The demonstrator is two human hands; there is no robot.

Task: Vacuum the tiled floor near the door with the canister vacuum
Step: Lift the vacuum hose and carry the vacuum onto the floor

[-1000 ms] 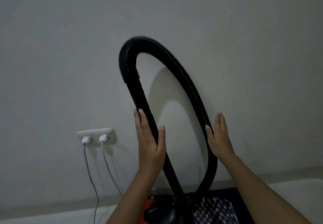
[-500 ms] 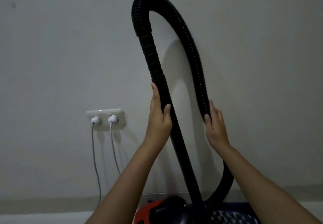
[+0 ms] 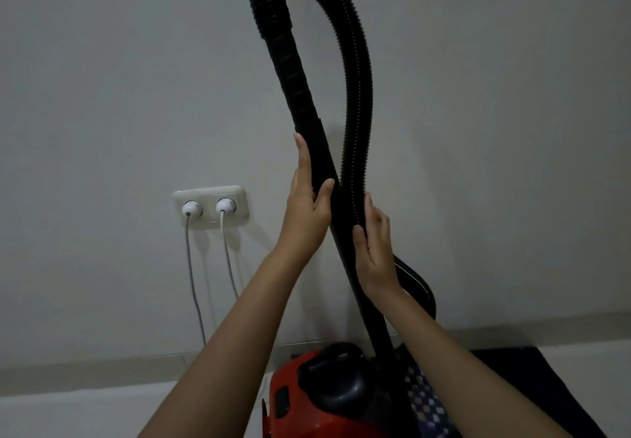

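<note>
- L hand (image 3: 307, 212) raised, forearm reaching up from bottom-centre; fingers straight up along the left side of the black wand (image 3: 312, 130), thumb crossing its front, so it grips the wand.
- R hand (image 3: 375, 250) just lower and to the right, palm facing left; corrugated hose (image 3: 358, 96) runs btwn thumb and fingers, a loose hold.
- Hose loops up from the ribbed grip at the wand's top, out of frame at the top edge, comes down the right side, passes behind the R hand and curves low toward the vac.
- Red canister vacuum (image 3: 307, 396) w/ black top on the floor, bottom-centre, below both hands.
- Plain white wall (image 3: 102, 96) behind; double socket (image 3: 210, 195) w/ 2 white plugs, cables (image 3: 194, 284) hanging down.
- Pale floor (image 3: 85, 413); dark mat (image 3: 546, 386) at right, checked cloth (image 3: 426, 400) beside the vac.
</note>
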